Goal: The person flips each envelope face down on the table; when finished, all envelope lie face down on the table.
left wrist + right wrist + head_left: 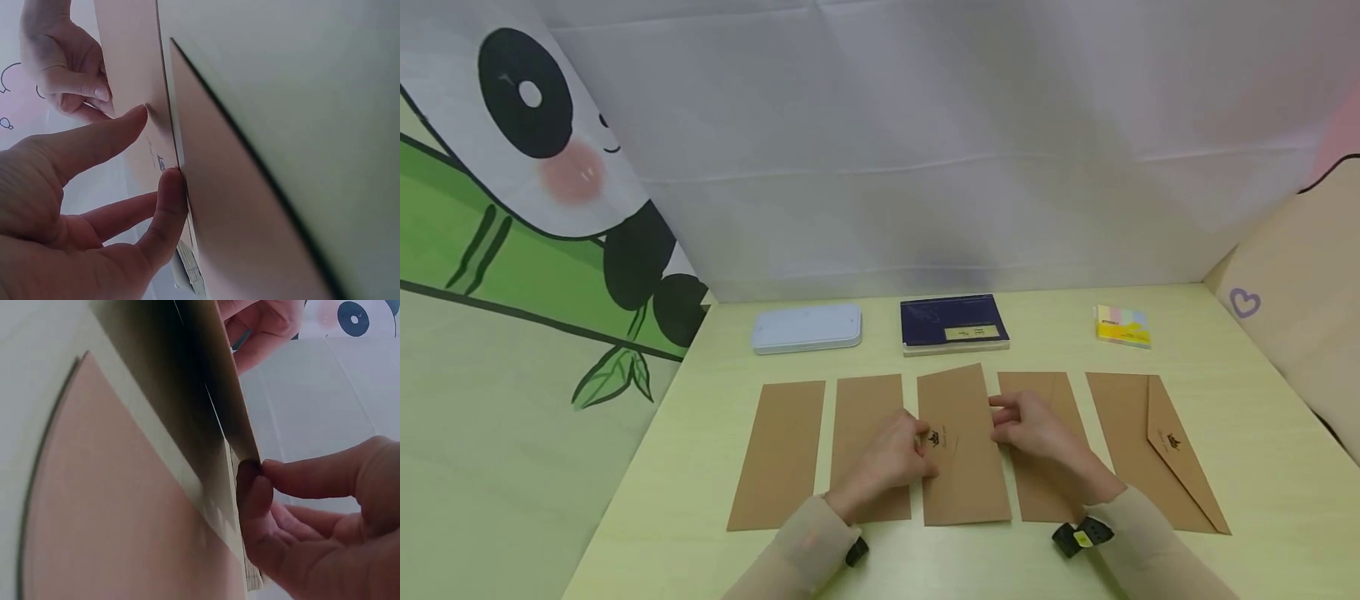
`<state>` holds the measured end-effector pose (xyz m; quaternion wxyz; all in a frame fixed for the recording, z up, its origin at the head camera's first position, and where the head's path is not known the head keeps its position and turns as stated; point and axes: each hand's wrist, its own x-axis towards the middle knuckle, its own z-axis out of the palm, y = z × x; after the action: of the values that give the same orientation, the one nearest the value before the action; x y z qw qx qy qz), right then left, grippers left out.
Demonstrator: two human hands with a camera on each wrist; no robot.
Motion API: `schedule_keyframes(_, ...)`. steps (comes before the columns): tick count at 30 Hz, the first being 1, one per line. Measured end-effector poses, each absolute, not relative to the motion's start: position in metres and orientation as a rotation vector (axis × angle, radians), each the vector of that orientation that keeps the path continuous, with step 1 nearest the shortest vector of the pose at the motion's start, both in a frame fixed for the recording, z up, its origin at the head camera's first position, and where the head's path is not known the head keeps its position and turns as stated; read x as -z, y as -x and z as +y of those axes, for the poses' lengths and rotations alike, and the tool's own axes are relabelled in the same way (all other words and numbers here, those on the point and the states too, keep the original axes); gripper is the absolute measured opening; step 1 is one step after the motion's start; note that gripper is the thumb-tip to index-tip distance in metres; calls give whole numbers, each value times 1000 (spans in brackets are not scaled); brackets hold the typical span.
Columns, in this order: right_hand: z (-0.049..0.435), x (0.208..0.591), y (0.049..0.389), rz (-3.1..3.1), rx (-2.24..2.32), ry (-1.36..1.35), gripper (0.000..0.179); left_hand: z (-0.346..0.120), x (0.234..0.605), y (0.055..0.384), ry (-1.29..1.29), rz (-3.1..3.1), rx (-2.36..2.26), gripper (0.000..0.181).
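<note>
1. Under all the fingers spreads a pale table (662, 517).
2. Between the two hands' fingers stands the middle envelope (966, 479), brown, tilted with its right side raised off the table.
3. Beneath the left hand lies a second envelope (868, 408); farther left of those fingers, a leftmost envelope (793, 442). Below the right hand lies a fourth envelope (1037, 492); right of it, a flapped envelope (1131, 442).
4. The right hand (1033, 425) pinches the middle envelope's right edge between thumb and finger.
5. The left hand (887, 454) touches its left side, thumb and finger apart; whether they grip, I cannot tell.
6. Beyond the fingertips: a dark blue notebook (947, 321) straight ahead, a white case (807, 327) to the left, sticky notes (1122, 327) to the right.
7. Beside the left fingertips, a black crown print (934, 437).
</note>
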<state>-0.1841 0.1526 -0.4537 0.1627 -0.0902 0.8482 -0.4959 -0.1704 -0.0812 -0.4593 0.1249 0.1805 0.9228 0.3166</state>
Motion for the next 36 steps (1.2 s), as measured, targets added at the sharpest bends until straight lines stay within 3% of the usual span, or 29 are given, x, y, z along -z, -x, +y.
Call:
schedule_keyframes(4, 161, 455, 183, 2373, 1482, 372, 48, -80, 460, 170, -525, 2699, -936, 27)
schedule_keyframes(9, 170, 459, 183, 2190, 1615, 443, 48, -78, 457, 168, -526, 2708, -915, 52)
schedule_keyframes(11, 172, 459, 183, 2087, 1671, 444, 47, -77, 457, 168, -535, 2707, -917, 54)
schedule_keyframes(16, 172, 461, 183, 1937, 1748, 446, 50, -75, 455, 168, -587, 2696, -953, 54)
schedule_keyframes(25, 169, 466, 186, 1792, 1668, 667, 78, -72, 451, 166, -559, 2584, -1088, 56)
schedule_keyframes(36, 155, 467, 180, 1858, 1596, 719, 79, -72, 446, 164, -521, 2481, -1252, 51)
